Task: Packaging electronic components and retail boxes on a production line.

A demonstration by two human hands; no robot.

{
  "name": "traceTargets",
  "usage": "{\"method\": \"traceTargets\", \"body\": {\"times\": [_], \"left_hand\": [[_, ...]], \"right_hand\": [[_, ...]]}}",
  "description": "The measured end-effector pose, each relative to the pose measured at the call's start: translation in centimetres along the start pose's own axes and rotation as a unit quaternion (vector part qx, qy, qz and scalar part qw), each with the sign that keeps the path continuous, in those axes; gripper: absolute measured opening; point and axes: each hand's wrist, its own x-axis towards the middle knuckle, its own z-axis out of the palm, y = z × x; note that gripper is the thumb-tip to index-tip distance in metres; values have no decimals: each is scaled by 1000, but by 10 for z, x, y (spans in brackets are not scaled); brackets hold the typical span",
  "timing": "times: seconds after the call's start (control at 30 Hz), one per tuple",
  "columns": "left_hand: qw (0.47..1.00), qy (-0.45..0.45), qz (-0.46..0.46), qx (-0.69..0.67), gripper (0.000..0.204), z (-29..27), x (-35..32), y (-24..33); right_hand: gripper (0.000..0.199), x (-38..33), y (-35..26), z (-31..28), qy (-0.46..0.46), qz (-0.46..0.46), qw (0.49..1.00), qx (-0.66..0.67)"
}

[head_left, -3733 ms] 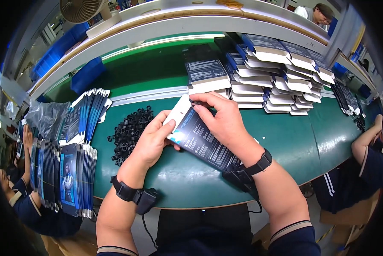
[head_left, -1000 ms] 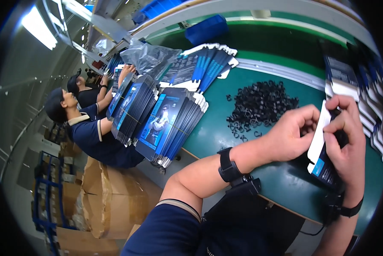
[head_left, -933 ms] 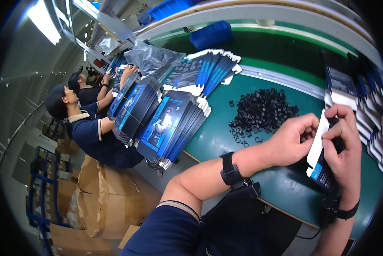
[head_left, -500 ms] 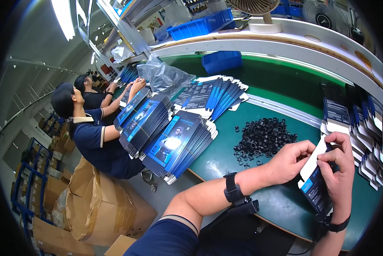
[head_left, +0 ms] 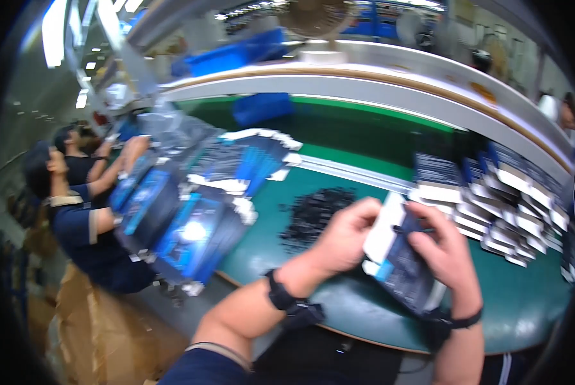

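Note:
A flattened-looking dark carton (head_left: 408, 266) with blue print and a white end flap is held up over the table's front. My right hand (head_left: 451, 247) grips its right side, thumb across the printed face and fingers behind the edge. My left hand (head_left: 346, 239) is closed, its fingertips at the left edge of the white flap. A small dark spot shows beside the flap; blur hides what it is. Just beyond my left hand lies a pile of small black rings (head_left: 316, 217) on the green table (head_left: 345, 308).
Stacked printed cartons (head_left: 188, 234) stand at the left, with fanned cartons (head_left: 242, 157) behind. More cartons with white flaps (head_left: 512, 205) lean at the right. A blue bin (head_left: 262, 109) sits at the back under the shelf (head_left: 390, 86). Co-workers work at the left, near a big cardboard box (head_left: 101, 321).
The view has swung right, so everything sits further left in the picture. My right fingers have gone from pinching at the white flap to spreading along the carton's side. The picture is now blurred.

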Motion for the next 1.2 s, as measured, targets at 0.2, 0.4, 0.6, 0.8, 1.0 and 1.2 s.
{"method": "traceTargets", "body": {"times": [0.2, 0.4, 0.6, 0.8, 1.0, 1.2], "left_hand": [[984, -11, -66, -168, 6, -15, -4, 3], [971, -13, -149, -186, 13, -16, -1, 9], [968, 48, -147, -198, 40, -8, -2, 3], [980, 6, -130, -152, 49, -15, -6, -3], [966, 45, -117, -226, 44, -23, -1, -11], [951, -64, -160, -255, 38, -52, -11, -3]], "right_hand": [[37, 5, 11, 9, -95, 102, 961, 241], [37, 1, -2, 12, -91, 91, 960, 248], [26, 5, 11, 13, -64, 99, 955, 272], [25, -1, 8, 18, -78, 106, 957, 258], [27, 7, 24, 26, -73, 68, 970, 223], [43, 3, 10, 20, -99, 83, 953, 274]]}}
